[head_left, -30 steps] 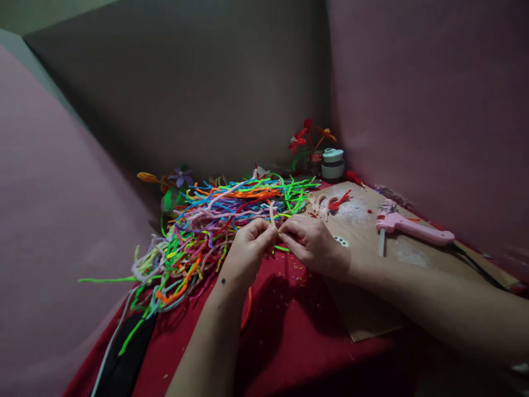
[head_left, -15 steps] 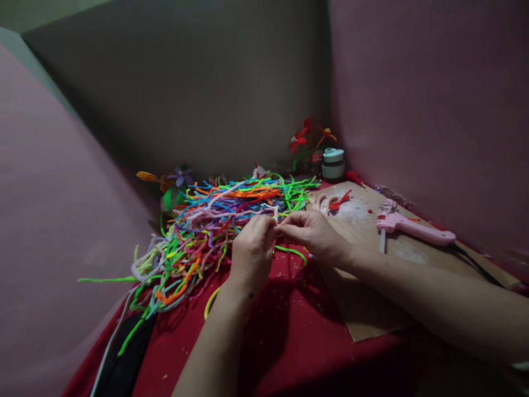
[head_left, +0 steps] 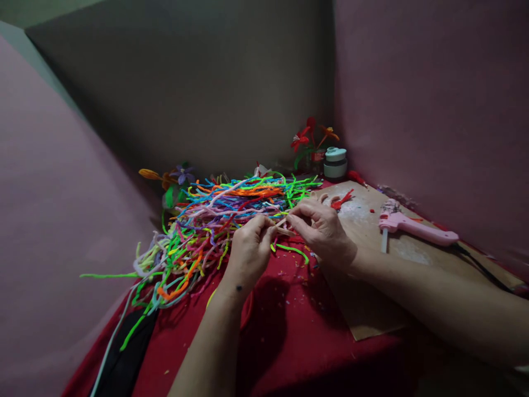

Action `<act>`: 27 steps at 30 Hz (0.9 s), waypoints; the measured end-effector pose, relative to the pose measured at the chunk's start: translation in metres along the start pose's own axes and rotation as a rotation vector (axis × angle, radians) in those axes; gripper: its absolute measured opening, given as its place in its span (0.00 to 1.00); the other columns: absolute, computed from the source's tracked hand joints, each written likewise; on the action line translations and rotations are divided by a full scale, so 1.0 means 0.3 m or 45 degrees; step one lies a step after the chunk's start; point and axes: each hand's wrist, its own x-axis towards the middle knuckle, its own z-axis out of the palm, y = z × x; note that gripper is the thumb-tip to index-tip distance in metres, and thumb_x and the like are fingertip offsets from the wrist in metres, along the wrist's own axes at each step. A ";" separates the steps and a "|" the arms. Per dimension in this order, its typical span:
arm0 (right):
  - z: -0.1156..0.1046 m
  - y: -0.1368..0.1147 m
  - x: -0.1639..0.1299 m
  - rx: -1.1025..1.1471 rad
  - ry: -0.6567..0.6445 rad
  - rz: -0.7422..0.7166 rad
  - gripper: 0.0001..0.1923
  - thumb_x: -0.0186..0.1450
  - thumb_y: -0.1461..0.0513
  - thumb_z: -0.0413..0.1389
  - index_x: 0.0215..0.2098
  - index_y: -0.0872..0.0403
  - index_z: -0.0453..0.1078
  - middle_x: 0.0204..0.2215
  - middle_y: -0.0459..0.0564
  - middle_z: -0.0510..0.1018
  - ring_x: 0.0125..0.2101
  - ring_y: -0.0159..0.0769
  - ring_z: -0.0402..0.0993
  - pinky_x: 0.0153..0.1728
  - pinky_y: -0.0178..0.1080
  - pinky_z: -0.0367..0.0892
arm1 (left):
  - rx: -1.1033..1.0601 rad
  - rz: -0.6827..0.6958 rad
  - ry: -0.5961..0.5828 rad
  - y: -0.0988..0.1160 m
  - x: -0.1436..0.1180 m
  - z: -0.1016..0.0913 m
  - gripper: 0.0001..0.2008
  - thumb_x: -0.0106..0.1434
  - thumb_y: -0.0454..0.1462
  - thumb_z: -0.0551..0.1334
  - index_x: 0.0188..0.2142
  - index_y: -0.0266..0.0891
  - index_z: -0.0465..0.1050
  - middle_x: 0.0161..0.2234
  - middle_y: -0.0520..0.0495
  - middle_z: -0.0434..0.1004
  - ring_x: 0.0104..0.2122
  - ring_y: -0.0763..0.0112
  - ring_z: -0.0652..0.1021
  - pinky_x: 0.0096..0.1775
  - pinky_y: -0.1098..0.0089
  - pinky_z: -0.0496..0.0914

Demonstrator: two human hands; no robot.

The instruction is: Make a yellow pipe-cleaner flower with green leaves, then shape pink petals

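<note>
Pale pink pipe cleaner [head_left: 281, 225], pinched between both hands, sits just above a red cloth [head_left: 297, 320] at the near edge of a bright heap of pipe cleaners [head_left: 219, 220]. The left hand [head_left: 248, 251] closes thumb and forefinger on one end; the right hand [head_left: 324, 229] nips the other, remaining fingers loosely curled. The work appears to be the bending or twisting of this short piece, which calls for a firm pinch and small turns. A pink glue gun [head_left: 417, 229] lies on a board [head_left: 372, 309] to the right.

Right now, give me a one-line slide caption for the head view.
Both hands, left hand and right hand, pinch a pale pipe cleaner beside a colourful pile.
</note>
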 end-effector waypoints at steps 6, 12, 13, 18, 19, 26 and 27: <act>-0.004 0.016 0.013 -0.158 -0.259 -0.252 0.05 0.59 0.64 0.58 0.27 0.54 0.76 0.24 0.48 0.74 0.31 0.35 0.64 0.36 0.39 0.60 | -0.234 -0.108 -0.042 -0.021 0.005 -0.008 0.07 0.56 0.39 0.59 0.27 0.38 0.69 0.22 0.53 0.69 0.23 0.74 0.68 0.26 0.75 0.61; 0.005 0.018 0.012 0.164 -0.425 0.131 0.09 0.58 0.63 0.58 0.21 0.57 0.71 0.21 0.46 0.72 0.25 0.30 0.65 0.29 0.35 0.59 | -0.364 -0.221 -0.038 -0.011 0.013 -0.018 0.06 0.53 0.38 0.62 0.25 0.37 0.73 0.22 0.52 0.71 0.23 0.75 0.69 0.25 0.75 0.63; 0.004 0.017 0.013 0.283 -0.458 0.248 0.09 0.57 0.61 0.59 0.21 0.57 0.71 0.20 0.46 0.72 0.24 0.30 0.65 0.27 0.35 0.59 | -0.397 -0.250 -0.054 -0.008 0.014 -0.022 0.06 0.53 0.38 0.62 0.25 0.37 0.72 0.21 0.53 0.69 0.21 0.76 0.68 0.24 0.76 0.62; -0.001 0.012 0.020 0.772 -0.569 0.655 0.09 0.51 0.59 0.62 0.22 0.58 0.70 0.18 0.44 0.70 0.20 0.27 0.63 0.23 0.34 0.57 | -0.585 -0.350 -0.136 0.000 0.011 -0.033 0.07 0.52 0.38 0.62 0.23 0.37 0.70 0.16 0.56 0.64 0.16 0.79 0.64 0.20 0.76 0.58; -0.001 0.011 0.021 0.820 -0.570 0.681 0.09 0.50 0.60 0.63 0.21 0.58 0.70 0.17 0.43 0.70 0.19 0.27 0.62 0.23 0.34 0.57 | -0.625 -0.355 -0.144 -0.002 0.010 -0.033 0.07 0.52 0.38 0.63 0.23 0.37 0.70 0.18 0.55 0.65 0.17 0.79 0.65 0.21 0.76 0.58; 0.006 0.010 0.016 0.815 -0.613 0.754 0.09 0.50 0.59 0.62 0.21 0.58 0.70 0.15 0.42 0.67 0.17 0.25 0.58 0.20 0.33 0.52 | -0.682 -0.343 -0.137 -0.021 0.010 -0.018 0.07 0.53 0.39 0.62 0.24 0.36 0.69 0.17 0.56 0.63 0.16 0.81 0.61 0.20 0.78 0.55; 0.005 0.009 0.015 0.782 -0.614 0.750 0.09 0.51 0.59 0.61 0.22 0.59 0.71 0.15 0.42 0.66 0.17 0.25 0.57 0.20 0.33 0.52 | -0.677 -0.341 -0.131 -0.022 0.010 -0.015 0.07 0.54 0.39 0.61 0.25 0.37 0.68 0.16 0.56 0.63 0.16 0.81 0.61 0.20 0.78 0.55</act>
